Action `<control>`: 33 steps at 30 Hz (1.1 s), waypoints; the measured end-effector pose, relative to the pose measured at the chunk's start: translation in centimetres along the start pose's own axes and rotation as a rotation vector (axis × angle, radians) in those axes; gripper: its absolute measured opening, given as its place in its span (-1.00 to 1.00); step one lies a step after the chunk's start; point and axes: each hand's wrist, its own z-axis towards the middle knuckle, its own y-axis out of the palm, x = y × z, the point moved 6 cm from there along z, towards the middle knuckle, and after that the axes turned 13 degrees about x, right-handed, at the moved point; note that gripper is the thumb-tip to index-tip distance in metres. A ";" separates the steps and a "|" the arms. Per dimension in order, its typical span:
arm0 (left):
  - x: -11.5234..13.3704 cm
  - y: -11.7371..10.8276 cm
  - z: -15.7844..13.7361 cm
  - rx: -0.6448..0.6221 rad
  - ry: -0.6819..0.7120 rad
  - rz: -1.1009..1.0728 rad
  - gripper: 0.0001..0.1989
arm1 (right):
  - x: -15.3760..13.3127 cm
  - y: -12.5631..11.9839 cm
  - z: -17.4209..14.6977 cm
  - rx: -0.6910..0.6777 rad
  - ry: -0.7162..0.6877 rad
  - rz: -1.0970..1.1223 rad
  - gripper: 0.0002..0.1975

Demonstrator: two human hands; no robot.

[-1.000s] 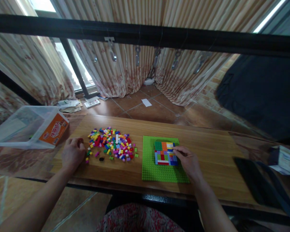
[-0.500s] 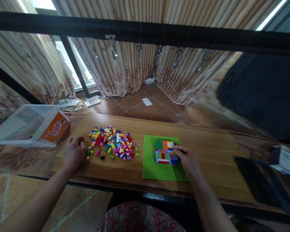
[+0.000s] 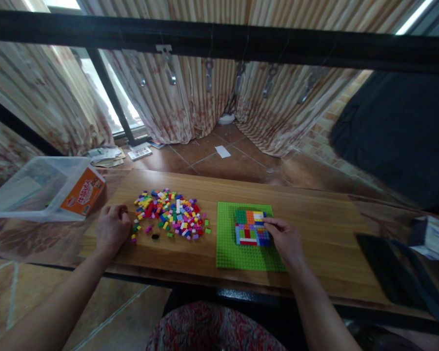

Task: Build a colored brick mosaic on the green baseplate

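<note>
A green studded baseplate (image 3: 228, 256) lies right of centre on the wooden tabletop. On it sits a multicoloured block of toy building bricks (image 3: 247, 229). My right hand (image 3: 286, 241) reaches in from the right, thumb and forefinger pinched at the block's upper right edge, on what looks like a small brick mostly hidden by the fingertips. My left hand (image 3: 112, 229) rests on the table with curled fingers, left of a loose pile of small bricks (image 3: 171, 214). What is under those fingers, if anything, is hidden.
A clear plastic bin (image 3: 40, 212) with an orange label stands at the far left. A black bar (image 3: 219, 41) with hanging metal hooks crosses above the table. Dark cloth or straps (image 3: 384, 265) lie at the right end. Papers (image 3: 108, 156) sit on the floor behind.
The view has shifted very slightly. My right fingertips stay at the block's upper right edge with almost no movement, and the left hand has not moved.
</note>
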 end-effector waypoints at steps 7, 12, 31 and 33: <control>-0.1 0.0 0.1 0.000 -0.019 0.007 -0.66 | 0.0 0.1 0.2 -0.005 0.061 0.004 -0.75; 0.2 -0.2 0.0 -0.015 -0.032 0.008 -0.63 | 0.4 0.2 0.5 0.010 0.075 -0.004 -0.76; 0.3 -0.5 -0.2 0.004 -0.037 -0.051 -0.66 | 0.7 -3.5 -3.4 0.106 -0.169 -0.178 -0.55; 0.1 -0.3 -0.3 0.003 -0.039 -0.043 -0.67 | 0.4 -3.2 -4.0 0.081 -0.260 -0.255 -0.56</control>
